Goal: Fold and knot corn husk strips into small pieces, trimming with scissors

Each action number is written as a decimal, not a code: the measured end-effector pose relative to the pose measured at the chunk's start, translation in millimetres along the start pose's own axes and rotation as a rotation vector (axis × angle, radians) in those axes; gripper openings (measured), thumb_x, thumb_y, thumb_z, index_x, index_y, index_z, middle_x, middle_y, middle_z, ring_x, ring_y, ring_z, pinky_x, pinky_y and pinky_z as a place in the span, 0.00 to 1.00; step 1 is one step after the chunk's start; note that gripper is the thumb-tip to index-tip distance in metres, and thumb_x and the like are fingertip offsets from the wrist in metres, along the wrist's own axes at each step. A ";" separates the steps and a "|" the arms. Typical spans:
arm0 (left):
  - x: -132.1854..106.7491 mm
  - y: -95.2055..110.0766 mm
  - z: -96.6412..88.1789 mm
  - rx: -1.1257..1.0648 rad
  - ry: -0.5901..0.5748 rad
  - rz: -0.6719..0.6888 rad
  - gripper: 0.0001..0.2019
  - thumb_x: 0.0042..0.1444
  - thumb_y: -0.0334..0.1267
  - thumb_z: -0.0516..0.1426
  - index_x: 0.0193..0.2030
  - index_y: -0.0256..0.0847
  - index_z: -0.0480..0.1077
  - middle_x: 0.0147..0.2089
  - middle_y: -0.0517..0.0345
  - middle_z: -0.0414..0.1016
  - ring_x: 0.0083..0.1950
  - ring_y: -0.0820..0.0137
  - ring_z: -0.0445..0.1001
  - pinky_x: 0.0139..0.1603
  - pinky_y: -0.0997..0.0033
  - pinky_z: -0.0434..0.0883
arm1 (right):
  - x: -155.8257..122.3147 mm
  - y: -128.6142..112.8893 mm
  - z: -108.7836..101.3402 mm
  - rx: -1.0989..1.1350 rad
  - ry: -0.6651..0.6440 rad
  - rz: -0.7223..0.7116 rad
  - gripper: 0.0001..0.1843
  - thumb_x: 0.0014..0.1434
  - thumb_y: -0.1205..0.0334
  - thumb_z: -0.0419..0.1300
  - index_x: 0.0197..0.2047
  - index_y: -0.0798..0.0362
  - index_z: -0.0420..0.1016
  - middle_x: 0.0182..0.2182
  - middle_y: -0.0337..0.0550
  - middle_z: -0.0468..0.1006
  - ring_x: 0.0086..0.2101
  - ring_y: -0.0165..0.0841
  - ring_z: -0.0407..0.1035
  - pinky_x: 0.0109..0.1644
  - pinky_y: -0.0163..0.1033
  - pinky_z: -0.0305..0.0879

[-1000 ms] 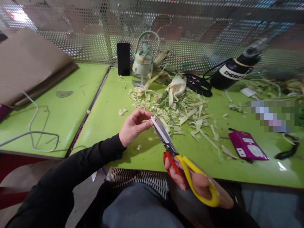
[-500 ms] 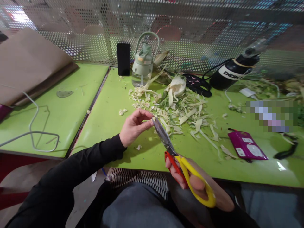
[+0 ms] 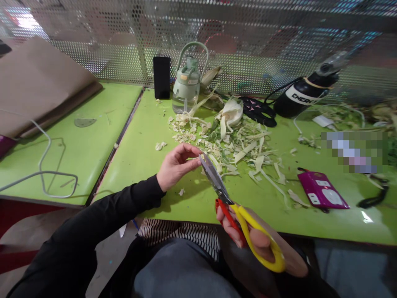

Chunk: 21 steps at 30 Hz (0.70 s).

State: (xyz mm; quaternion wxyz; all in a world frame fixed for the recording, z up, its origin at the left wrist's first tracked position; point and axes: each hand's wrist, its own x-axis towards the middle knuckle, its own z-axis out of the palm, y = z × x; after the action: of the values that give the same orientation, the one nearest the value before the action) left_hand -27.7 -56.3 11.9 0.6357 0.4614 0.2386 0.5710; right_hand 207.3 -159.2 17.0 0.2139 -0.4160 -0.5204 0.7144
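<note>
My left hand [image 3: 177,164] pinches a small pale strip of leaf [image 3: 197,157] between thumb and fingers, above the green table [image 3: 139,149]. My right hand [image 3: 259,243] grips scissors [image 3: 231,207] with one red and one yellow handle loop, at the table's near edge. The scissor blades are closed and their tip meets the strip at my left fingertips. Beyond them lies a heap of cut pale-green leaf scraps [image 3: 229,142] with a larger leaf bundle [image 3: 232,112] at its back.
At the back stand a black block [image 3: 161,77], a pale green water jug [image 3: 186,82] and a black bottle [image 3: 305,94] before a perforated metal screen. A magenta device [image 3: 322,192] lies right. Brown paper [image 3: 37,82] and a white cable [image 3: 43,165] lie on the left table.
The scissor blades have shut on the strip in my left hand. Both hands have stayed almost where they were.
</note>
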 end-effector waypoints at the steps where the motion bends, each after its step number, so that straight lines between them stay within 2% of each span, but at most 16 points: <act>1: -0.1 -0.3 -0.2 0.005 -0.002 0.001 0.15 0.48 0.40 0.72 0.37 0.38 0.72 0.37 0.61 0.75 0.37 0.78 0.75 0.40 0.77 0.75 | 0.4 1.1 -0.5 0.008 -0.006 -0.001 0.50 0.36 0.15 0.58 0.43 0.53 0.69 0.22 0.32 0.65 0.21 0.23 0.54 0.26 0.34 0.50; 5: -0.7 -2.1 -0.7 0.015 0.004 0.003 0.14 0.49 0.38 0.71 0.37 0.38 0.72 0.37 0.61 0.75 0.37 0.78 0.75 0.40 0.77 0.75 | 1.4 6.9 -3.4 0.047 -0.006 0.003 0.49 0.35 0.16 0.60 0.41 0.53 0.69 0.21 0.31 0.65 0.19 0.23 0.55 0.24 0.34 0.50; 9: -1.0 -3.2 0.0 0.004 0.010 0.035 0.14 0.48 0.38 0.71 0.37 0.38 0.73 0.38 0.61 0.75 0.38 0.78 0.76 0.40 0.79 0.75 | 1.9 5.0 -1.1 -0.007 0.025 -0.014 0.49 0.37 0.15 0.57 0.41 0.54 0.70 0.20 0.31 0.65 0.18 0.23 0.55 0.23 0.34 0.51; 14: -1.8 -3.7 1.2 0.041 0.018 0.067 0.15 0.49 0.41 0.71 0.36 0.38 0.72 0.39 0.60 0.75 0.40 0.76 0.76 0.41 0.77 0.76 | 0.6 -4.8 9.2 -0.002 0.113 0.066 0.47 0.34 0.15 0.60 0.37 0.53 0.71 0.17 0.30 0.63 0.16 0.23 0.52 0.22 0.34 0.48; 18: -2.6 -4.7 1.8 0.066 0.011 0.087 0.15 0.50 0.42 0.70 0.37 0.38 0.72 0.39 0.59 0.75 0.40 0.76 0.76 0.41 0.75 0.76 | -3.9 -8.5 14.2 -0.087 0.119 0.013 0.41 0.42 0.15 0.54 0.25 0.51 0.65 0.14 0.34 0.62 0.17 0.25 0.53 0.24 0.37 0.49; 21: -2.0 -5.0 0.9 0.067 0.013 0.076 0.15 0.50 0.41 0.71 0.37 0.38 0.72 0.39 0.59 0.75 0.40 0.75 0.76 0.41 0.75 0.75 | -5.9 -10.1 14.3 -0.084 0.148 0.025 0.39 0.44 0.17 0.54 0.24 0.50 0.64 0.14 0.34 0.61 0.16 0.26 0.53 0.24 0.37 0.49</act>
State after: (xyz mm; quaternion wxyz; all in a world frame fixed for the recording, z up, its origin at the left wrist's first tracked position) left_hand -24.8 -58.0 7.6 0.5962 0.4876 0.2440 0.5892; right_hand 197.7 -167.9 30.1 0.2252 -0.4827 -0.5274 0.6619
